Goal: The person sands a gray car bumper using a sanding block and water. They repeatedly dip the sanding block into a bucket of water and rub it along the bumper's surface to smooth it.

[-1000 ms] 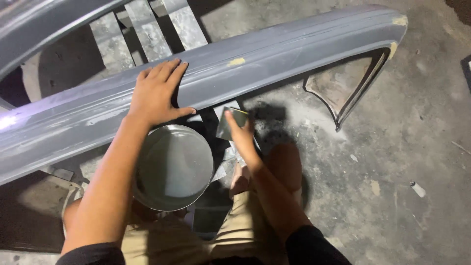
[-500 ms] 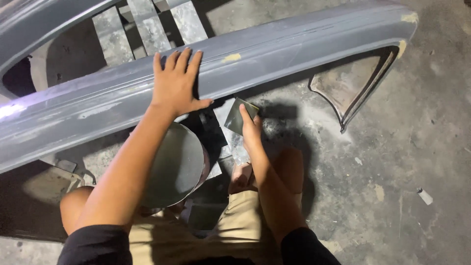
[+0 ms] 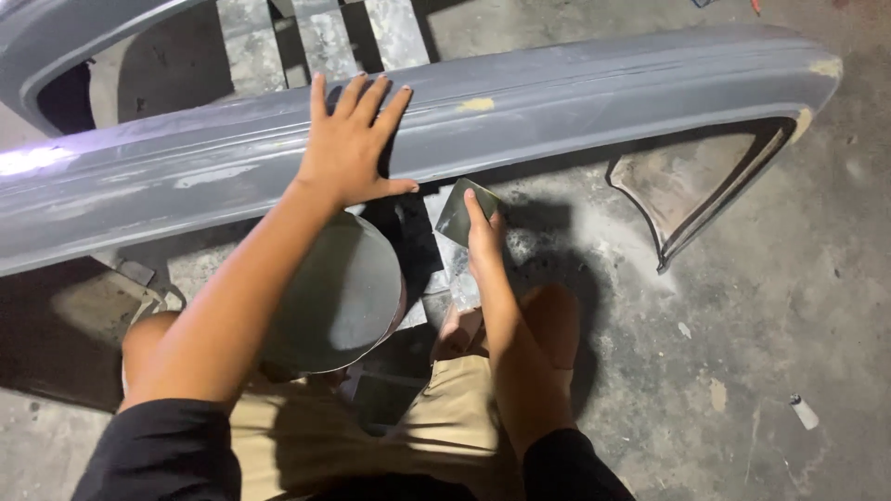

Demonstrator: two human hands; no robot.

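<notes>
— Where is the left hand (image 3: 351, 148)?

— It lies flat on the long grey car body panel (image 3: 575, 102), fingers spread and pointing away from the person, thumb out to the side along the panel's lower edge. It grips nothing; the palm just presses on the painted surface.

— And the right hand (image 3: 483, 237)?

— It pinches a small dark square spreader (image 3: 461, 210), index finger laid along its face, the other fingers tucked behind. The spreader sits just below the panel's lower edge, close to the left thumb; I cannot tell whether its top corner touches the panel.

— How does the panel lie?

— It runs across the whole view, slightly higher at the right, where it curves down into a pointed end (image 3: 705, 199) with a rusty inner side. A yellowish filler patch (image 3: 476, 105) shows on the top ridge, just right of the left hand's fingertips.

— What else is near?

— A round grey metal lid (image 3: 343, 297) rests under the left forearm, over the person's knee in tan trousers (image 3: 445, 427). Pale wooden slats (image 3: 325, 37) show behind the panel. Underneath is a stained concrete floor (image 3: 742, 371), with a small white scrap (image 3: 804, 412) lying at the right.
</notes>
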